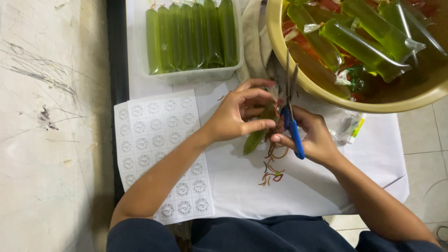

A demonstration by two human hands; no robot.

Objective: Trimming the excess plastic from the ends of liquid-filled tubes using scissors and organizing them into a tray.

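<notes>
The left hand point(235, 114) pinched the slim green liquid-filled plastic tube point(255, 137), its long axis slanting down-left from the fingertips, while the right hand point(313, 140) gripped blue-handled scissors point(292, 116), blades up, just right.

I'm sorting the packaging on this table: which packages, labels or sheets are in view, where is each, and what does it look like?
Sticker sheet: flat by the left forearm, white, rows of round labels.
Clear tub: top centre, rectangular, holding green tube packs side by side.
Yellow basin: top right, round, with more green tube packs piled loosely.
Green pack: in the left hand, beside blue-handled scissors in the right hand.
</notes>
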